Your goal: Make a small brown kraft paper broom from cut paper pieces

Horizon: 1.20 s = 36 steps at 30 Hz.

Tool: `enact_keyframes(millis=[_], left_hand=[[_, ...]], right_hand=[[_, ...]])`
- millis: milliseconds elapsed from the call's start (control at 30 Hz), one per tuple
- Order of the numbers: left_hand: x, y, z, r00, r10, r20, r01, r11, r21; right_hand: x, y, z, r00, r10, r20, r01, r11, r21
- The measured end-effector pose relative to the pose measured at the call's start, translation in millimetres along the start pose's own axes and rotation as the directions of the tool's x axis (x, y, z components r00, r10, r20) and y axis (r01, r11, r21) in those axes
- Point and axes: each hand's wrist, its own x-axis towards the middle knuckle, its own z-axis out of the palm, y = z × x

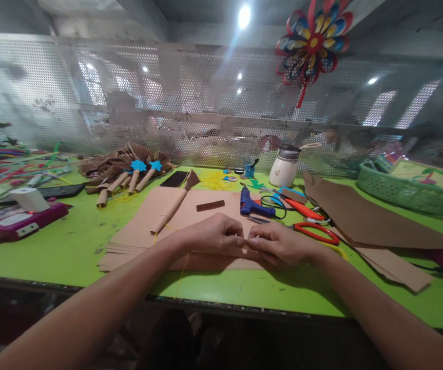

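Note:
Both hands meet over a stack of brown paper sheets [136,216]. My left hand [221,232] is closed in a pinch, its fingertips almost touching those of the other hand. Across from it, my right hand [277,241] pinches too. Between them shows a sliver of brown paper [246,242], mostly hidden by the fingers. A pleated brown paper strip [210,205] lies on the sheets just beyond. To the left rests a rolled paper tube with a fringed end [171,208], a yellow thread near it. A blue glue gun [254,204] lies behind the hands.
Red-handled scissors [316,232] lie beside my right hand. Larger brown sheets [375,221] and a green basket [402,187] are on the right. A white jar [283,167] stands at the back. Finished-looking paper bundles [129,174] and a purple power strip [29,221] occupy the left.

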Motion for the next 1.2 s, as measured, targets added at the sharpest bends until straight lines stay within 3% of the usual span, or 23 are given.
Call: enact_keyframes(millis=[367,600,800,900,1000,1100,1200], left_hand=[[1,-6,-11.1,0.995,-0.098,0.018,0.097,0.995,0.012],[2,-13,-9.5,0.989,-0.135,-0.067,0.137,0.99,0.028],[4,-17,-15.0,0.99,-0.12,-0.071,0.119,0.993,-0.014],[2,-15,-19.3,0.995,-0.091,-0.051,0.083,0.986,-0.145],[-1,-13,-19.8,0.996,-0.088,-0.012,0.079,0.935,-0.345],[-3,-11,-13.6,0.995,-0.089,0.043,0.098,0.82,-0.563],[-4,-11,-2.9,0.994,-0.03,0.105,0.1,0.638,-0.763]], right_hand=[[-5,-5,-12,0.992,0.104,0.065,-0.112,0.984,0.139],[0,12,-11,0.984,0.111,-0.139,-0.113,0.994,-0.008],[2,17,-8,0.963,0.13,-0.234,-0.117,0.991,0.069],[1,16,-8,0.934,0.19,-0.302,-0.109,0.957,0.267],[1,18,-9,0.919,0.185,-0.348,0.018,0.863,0.504],[0,17,-8,0.941,0.107,-0.322,0.144,0.734,0.664],[-2,12,-5,0.979,-0.047,-0.196,0.17,0.713,0.68]])
